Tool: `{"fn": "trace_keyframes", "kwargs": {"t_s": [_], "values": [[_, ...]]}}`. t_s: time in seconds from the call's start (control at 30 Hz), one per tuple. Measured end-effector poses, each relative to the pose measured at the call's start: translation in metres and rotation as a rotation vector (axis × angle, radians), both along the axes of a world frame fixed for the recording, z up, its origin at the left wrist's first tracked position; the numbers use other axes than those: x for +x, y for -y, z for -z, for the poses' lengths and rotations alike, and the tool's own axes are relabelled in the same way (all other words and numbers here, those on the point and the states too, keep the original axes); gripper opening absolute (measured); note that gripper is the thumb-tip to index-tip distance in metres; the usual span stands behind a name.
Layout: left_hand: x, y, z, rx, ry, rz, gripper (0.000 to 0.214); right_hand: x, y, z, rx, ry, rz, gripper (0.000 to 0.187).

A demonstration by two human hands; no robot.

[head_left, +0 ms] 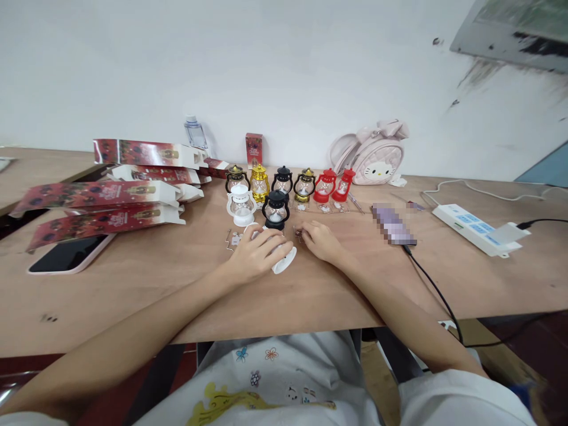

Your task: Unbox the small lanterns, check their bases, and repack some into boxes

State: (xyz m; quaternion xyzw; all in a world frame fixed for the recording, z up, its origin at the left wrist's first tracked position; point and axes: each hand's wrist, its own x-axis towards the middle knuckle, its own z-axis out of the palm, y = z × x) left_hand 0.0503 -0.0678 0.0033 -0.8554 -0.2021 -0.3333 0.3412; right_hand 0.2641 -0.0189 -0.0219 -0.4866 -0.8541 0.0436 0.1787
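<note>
My left hand (256, 254) is closed round a white miniature lantern (286, 261) that lies tilted on its side, its round base facing right; most of its body is hidden under my fingers. Just to the right, my right hand (322, 239) rests low on the table, fingertips pinched together by a small thin wire-like piece whose kind I cannot make out. Behind my hands stand a black lantern (276, 210) and another white lantern (242, 207), both upright. Farther back is a row of bronze, gold, black and red lanterns (326, 186). Thin bent wires with small tags (233, 238) lie beside my left fingers.
Red printed boxes (128, 195) are piled at the left, near a phone (71, 254). A small red box (254, 149), a clear bottle (195, 133) and a pink bag (379, 163) stand by the wall. At right are a cabled phone (394, 225) and a power strip (474, 228).
</note>
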Motion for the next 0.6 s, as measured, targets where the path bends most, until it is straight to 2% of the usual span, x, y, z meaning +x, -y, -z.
{"fn": "trace_keyframes", "kwargs": {"t_s": [0.27, 0.43, 0.6], "values": [[0.0003, 0.0003, 0.0002, 0.001, -0.010, 0.007, 0.016, 0.0004, -0.0009, 0.0013, 0.015, -0.059, 0.018, 0.026], [0.0001, 0.0000, 0.0009, -0.006, -0.007, 0.009, 0.015, -0.0001, 0.0033, -0.0020, 0.017, -0.036, -0.026, 0.019], [-0.0005, -0.0003, 0.0018, -0.004, -0.016, 0.001, 0.015, 0.0017, 0.0025, 0.0003, 0.010, -0.058, -0.106, 0.025]]}}
